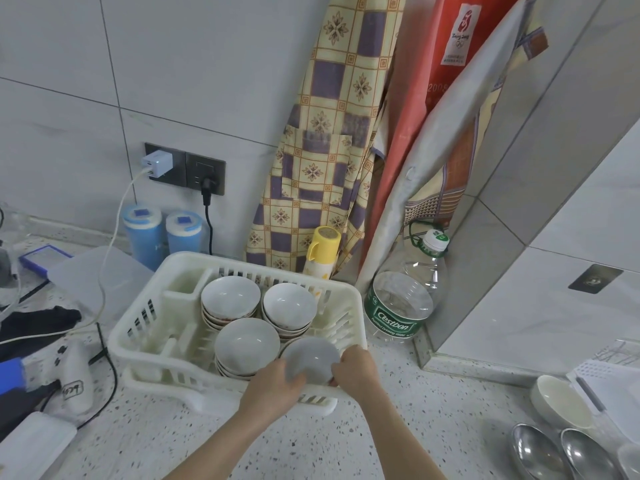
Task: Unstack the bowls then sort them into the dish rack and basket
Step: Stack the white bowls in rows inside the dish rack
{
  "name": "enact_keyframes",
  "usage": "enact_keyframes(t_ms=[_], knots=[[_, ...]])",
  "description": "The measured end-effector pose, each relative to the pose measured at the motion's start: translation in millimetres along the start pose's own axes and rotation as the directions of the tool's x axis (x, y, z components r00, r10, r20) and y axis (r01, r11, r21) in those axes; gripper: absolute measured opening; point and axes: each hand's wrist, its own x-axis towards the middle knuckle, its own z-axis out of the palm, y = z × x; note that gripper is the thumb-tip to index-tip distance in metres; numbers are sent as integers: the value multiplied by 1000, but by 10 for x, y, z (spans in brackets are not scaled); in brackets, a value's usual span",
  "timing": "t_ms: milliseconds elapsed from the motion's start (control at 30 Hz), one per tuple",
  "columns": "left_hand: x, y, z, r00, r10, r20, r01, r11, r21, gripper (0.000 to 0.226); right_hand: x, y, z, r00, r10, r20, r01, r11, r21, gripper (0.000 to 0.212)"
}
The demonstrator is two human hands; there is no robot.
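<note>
bowls (pixel 246 342) stacked in white basket (pixel 145 344), speckled counter (pixel 398 427), grey tiled wall (pixel 173 64)

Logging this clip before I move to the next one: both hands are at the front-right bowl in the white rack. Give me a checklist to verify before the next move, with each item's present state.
1. Both hands on one bowl: ok. Left hand and right hand flank the front-right bowl.
2. Bowl separated from any bowls beneath: cannot tell; its underside is hidden by the hands and the rack wall.
3. Other stacks steady: ok. Back-left stack, back-right stack and front-left stack sit upright in the dish rack.
4. Lift path clear: ok, nothing overhangs the bowl.
5. Basket located: cannot tell; a wire edge shows at far right.
</note>
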Motion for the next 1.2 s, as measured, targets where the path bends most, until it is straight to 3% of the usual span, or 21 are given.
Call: enact_keyframes(t_ms=[67,233,467,533,600,633,733,900,967,1100,1200], knots=[[-22,-9,-5,1000,-17,14,17,999,-36,11,-5,-37,18,1000,6,-8,-7,992,-122,9],[-36,-38,11,999,-16,33,18,997,-71,17,62,-49,94,999,20,-30,-27,964,-264,29],[-103,48,-2,998,-57,21,58,995,-86,30,37,-67,137,994,-12,-108,-21,955,-295,24],[-142,58,-13,997,-73,28,76,990,-116,6,-16,-63,151,988,-44,-147,4,965,-264,16],[-140,48,8,996,-82,36,86,989,-120,45,-58,-18,160,973,-116,-199,76,977,-200,18],[-152,36,16,995,-92,41,97,987,-132,53,-77,25,166,961,-154,-229,122,982,-147,21],[-251,79,27,997,-71,-4,70,987,-146,52,-131,177,138,936,-196,-293,259,947,193,28],[-375,242,272,998,-19,-60,6,979,-203,39,-244,420,-65,962,-194,-192,272,654,706,22],[-397,359,442,993,33,-116,-60,970,-235,34,-284,628,-130,971,-182,-153,232,591,772,23],[-449,747,933,967,91,-239,-163,940,-299,13,-383,1386,-297,983,-155,-101,173,579,797,28],[-510,1153,1508,967,110,-229,-190,912,-365,16,-427,2074,-575,989,-89,-116,146,547,824,30]])
